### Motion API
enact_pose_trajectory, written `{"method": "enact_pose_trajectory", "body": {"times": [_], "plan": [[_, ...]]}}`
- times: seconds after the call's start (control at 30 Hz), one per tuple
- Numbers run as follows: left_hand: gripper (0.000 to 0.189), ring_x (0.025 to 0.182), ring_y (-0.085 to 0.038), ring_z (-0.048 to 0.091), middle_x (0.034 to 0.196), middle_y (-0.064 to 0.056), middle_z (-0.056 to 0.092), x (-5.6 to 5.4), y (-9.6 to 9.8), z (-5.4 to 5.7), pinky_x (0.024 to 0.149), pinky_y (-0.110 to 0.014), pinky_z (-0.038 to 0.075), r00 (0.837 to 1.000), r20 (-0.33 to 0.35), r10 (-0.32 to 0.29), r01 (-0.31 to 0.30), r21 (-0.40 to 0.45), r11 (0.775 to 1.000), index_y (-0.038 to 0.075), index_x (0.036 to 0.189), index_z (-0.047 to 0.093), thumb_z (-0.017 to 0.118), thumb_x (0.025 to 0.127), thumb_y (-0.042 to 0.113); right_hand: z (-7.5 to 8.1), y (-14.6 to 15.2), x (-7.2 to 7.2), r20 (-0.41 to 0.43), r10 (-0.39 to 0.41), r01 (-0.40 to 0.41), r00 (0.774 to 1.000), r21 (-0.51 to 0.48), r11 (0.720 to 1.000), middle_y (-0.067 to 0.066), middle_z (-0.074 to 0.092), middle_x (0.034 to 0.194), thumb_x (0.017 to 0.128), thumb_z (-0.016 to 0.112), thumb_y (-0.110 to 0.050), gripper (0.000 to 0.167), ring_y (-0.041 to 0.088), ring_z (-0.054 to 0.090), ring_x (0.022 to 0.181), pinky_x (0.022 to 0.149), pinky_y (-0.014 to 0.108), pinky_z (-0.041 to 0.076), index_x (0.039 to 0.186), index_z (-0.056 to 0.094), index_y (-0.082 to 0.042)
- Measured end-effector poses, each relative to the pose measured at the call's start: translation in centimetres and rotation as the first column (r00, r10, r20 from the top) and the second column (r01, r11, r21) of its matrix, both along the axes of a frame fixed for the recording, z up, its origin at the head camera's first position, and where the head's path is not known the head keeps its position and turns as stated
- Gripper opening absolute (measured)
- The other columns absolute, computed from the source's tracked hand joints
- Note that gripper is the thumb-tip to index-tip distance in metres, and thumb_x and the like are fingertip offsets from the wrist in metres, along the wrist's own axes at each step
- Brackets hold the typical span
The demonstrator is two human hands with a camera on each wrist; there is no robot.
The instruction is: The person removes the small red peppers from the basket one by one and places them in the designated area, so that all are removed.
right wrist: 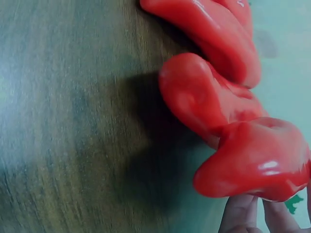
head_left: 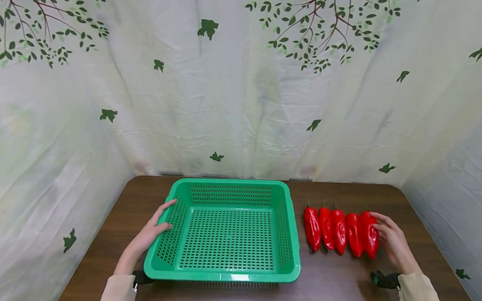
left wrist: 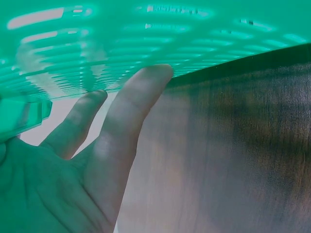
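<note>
A green plastic basket (head_left: 227, 276) with slotted walls stands on the table. My left hand (head_left: 150, 230) grips its left rim, thumb and index finger reaching over the edge. In the left wrist view, other fingers (left wrist: 129, 114) extend along the outside of the slotted wall. Several glossy red peppers lie in a row right of the basket. My right hand (head_left: 394, 240) holds the rightmost red pepper (head_left: 368, 233) from its right side. In the right wrist view that pepper (right wrist: 257, 160) overlaps its neighbour (right wrist: 192, 92), and fingertips (right wrist: 240, 211) show beneath it.
The dark brown wooden table (head_left: 315, 293) extends in front of the basket and peppers. Behind it and at both sides hangs a pale curtain (head_left: 244, 100) printed with leaves and branches. Black bands (head_left: 386, 280) circle both wrists.
</note>
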State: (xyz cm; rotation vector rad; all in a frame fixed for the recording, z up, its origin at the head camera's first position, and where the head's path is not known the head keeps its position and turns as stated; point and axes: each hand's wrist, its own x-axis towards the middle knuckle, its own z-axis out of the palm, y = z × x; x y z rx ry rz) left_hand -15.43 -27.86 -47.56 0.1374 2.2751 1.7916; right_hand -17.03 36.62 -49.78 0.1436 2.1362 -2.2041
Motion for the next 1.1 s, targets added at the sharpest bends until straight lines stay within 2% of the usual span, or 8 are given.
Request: {"method": "enact_pose_trajectory", "body": {"times": [0.3, 0.53, 0.7, 0.77, 0.87, 0.97, 1.03, 1.1], "plan": [[0.066, 0.124, -0.051, 0.036, 0.153, -0.021, 0.008, -0.1, 0.1, 0.1, 0.081, -0.051, 0.051, 1.000, -0.003, 0.002, -0.002, 0.001, 1.000, 0.022, 0.153, 0.015, 0.043, 0.096, 0.003, -0.4, 0.0, -0.1, 0.024, -0.028, 0.026, 0.999, 0.077, 0.997, -0.016, 0.057, 0.098, 0.101, 0.040, -0.012, 0.028, 0.007, 0.055, 0.074, 0.067, 0.021, 0.047, 0.117, 0.058, -0.027], [0.066, 0.124, -0.051, 0.036, 0.153, -0.021, 0.008, -0.1, 0.0, 0.0, 0.081, -0.051, 0.051, 1.000, -0.001, 0.004, -0.004, -0.003, 1.000, 0.023, 0.153, 0.015, 0.043, 0.096, 0.004, -0.6, -0.3, -0.6, 0.049, -0.005, -0.003, 0.999, 0.163, 0.987, -0.019, 0.058, 0.095, 0.101, 0.041, -0.013, 0.027, 0.007, 0.055, 0.074, 0.067, 0.024, 0.049, 0.120, 0.056, -0.026], [0.066, 0.125, -0.051, 0.035, 0.153, -0.021, 0.008, -0.1, 0.0, 0.0, 0.082, -0.051, 0.051, 1.000, -0.002, 0.001, -0.001, -0.001, 1.000, 0.023, 0.153, 0.014, 0.042, 0.096, 0.004, -1.1, -0.3, -0.8, 0.048, 0.031, -0.042, 0.998, 0.245, 0.969, -0.020, 0.052, 0.104, 0.100, 0.040, -0.009, 0.031, 0.003, 0.055, 0.084, 0.074, 0.024, 0.051, 0.130, 0.051, -0.009], [0.066, 0.125, -0.051, 0.034, 0.153, -0.021, 0.008, -0.1, 0.0, 0.0, 0.082, -0.051, 0.050, 1.000, -0.002, 0.000, 0.000, -0.003, 1.000, 0.023, 0.153, 0.014, 0.042, 0.096, 0.004, -1.3, -0.3, -0.8, 0.041, 0.039, -0.048, 0.998, 0.264, 0.963, -0.015, 0.051, 0.110, 0.100, 0.041, -0.008, 0.034, 0.001, 0.055, 0.087, 0.075, 0.023, 0.051, 0.133, 0.046, -0.001], [0.066, 0.125, -0.051, 0.034, 0.153, -0.021, 0.007, -0.1, 0.0, 0.0, 0.083, -0.051, 0.050, 1.000, 0.001, 0.002, -0.002, -0.003, 1.000, 0.023, 0.153, 0.014, 0.042, 0.096, 0.004, -1.4, -0.3, -0.8, 0.028, 0.038, -0.044, 0.999, 0.294, 0.955, 0.007, 0.049, 0.125, 0.101, 0.042, -0.010, 0.039, -0.004, 0.053, 0.089, 0.076, 0.021, 0.050, 0.137, 0.037, 0.005], [0.066, 0.126, -0.051, 0.033, 0.154, -0.021, 0.007, -0.2, 0.0, 0.0, 0.084, -0.051, 0.050, 1.000, 0.006, 0.003, -0.003, 0.000, 1.000, 0.023, 0.153, 0.014, 0.042, 0.096, 0.004, -1.5, -0.5, -0.8, 0.007, 0.021, -0.022, 1.000, 0.312, 0.950, 0.024, 0.038, 0.136, 0.100, 0.043, -0.010, 0.043, -0.008, 0.051, 0.090, 0.076, 0.018, 0.049, 0.138, 0.032, 0.008], [0.066, 0.127, -0.051, 0.032, 0.154, -0.021, 0.007, -0.2, 0.0, 0.0, 0.085, -0.051, 0.049, 1.000, 0.009, 0.002, -0.002, 0.003, 1.000, 0.023, 0.153, 0.014, 0.042, 0.097, 0.004, -1.5, -0.5, -0.7, -0.008, 0.000, 0.002, 1.000, 0.320, 0.947, 0.023, 0.041, 0.133, 0.100, 0.043, -0.009, 0.044, -0.009, 0.051, 0.089, 0.075, 0.017, 0.049, 0.138, 0.031, 0.010], [0.065, 0.127, -0.051, 0.032, 0.154, -0.021, 0.007, -0.2, -0.1, -0.1, 0.085, -0.051, 0.049, 1.000, 0.010, 0.001, -0.001, 0.004, 1.000, 0.023, 0.152, 0.015, 0.042, 0.097, 0.004, -1.5, -0.6, -0.7, -0.016, -0.029, 0.032, 0.999, 0.318, 0.948, 0.011, 0.050, 0.123, 0.099, 0.045, -0.007, 0.045, -0.008, 0.052, 0.087, 0.074, 0.017, 0.050, 0.137, 0.031, 0.011]]}}
